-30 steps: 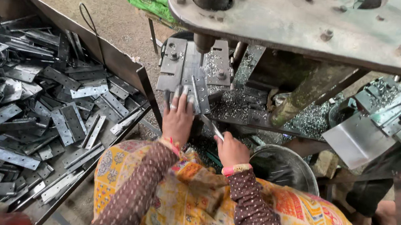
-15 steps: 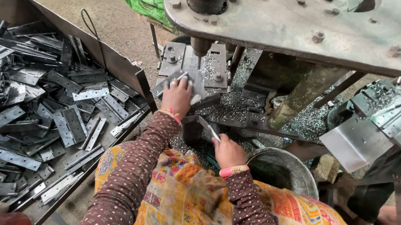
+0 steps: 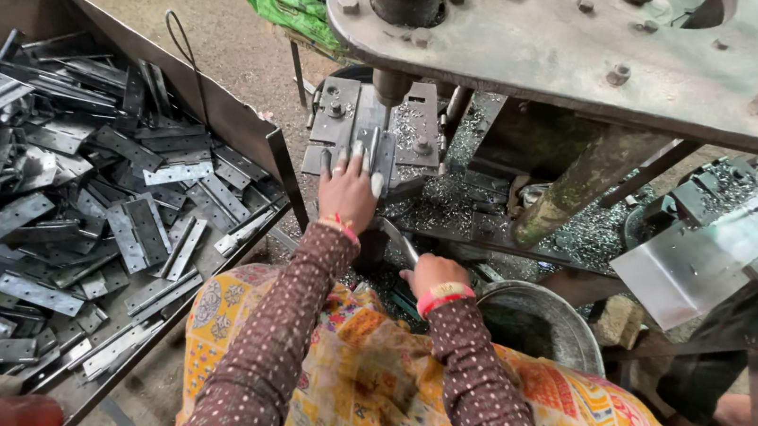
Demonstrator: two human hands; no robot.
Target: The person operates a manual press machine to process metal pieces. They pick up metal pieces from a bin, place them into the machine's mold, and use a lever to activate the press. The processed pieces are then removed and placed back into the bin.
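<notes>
- The left hand [image 3: 348, 190] is reaching far, its fingers spread narrow and flat over a small grey metal strip [image 3: 374, 149] that is lying on the die block [image 3: 374, 127] of the press, right below the dark round ram [image 3: 391, 86].
- The right hand [image 3: 434, 272] is resting nearer, just right of the left wrist, curled around a thin metal tool or strip [image 3: 400, 241] that is pointing up and left; what exactly it is I cannot tell.
- To do this placing well, the strip should be sitting square and flat against the block's stops, and the fingertips should be pressing only on its near edge, well away from the spot under the ram.
- The strip is looking like thin stamped sheet steel, dull grey, flat and hard-edged; the edges could be cutting bare skin, so a light sliding touch is seeming wiser than a grip.
- The die block is thick, bolted steel, and around it bright metal chips [image 3: 442, 206] are lying in a gritty, loose layer.
- On the left, an open sheet-metal bin [image 3: 245, 136] is holding a jumbled heap of flat hinge-like plates [image 3: 67, 196], grey and punched with holes.
- Near right of the hands, a round metal bucket [image 3: 553, 314] is standing, rim worn and dull.
- Overhead, the heavy press plate [image 3: 606, 58] is looking rough, cast and studded with bolts.
</notes>
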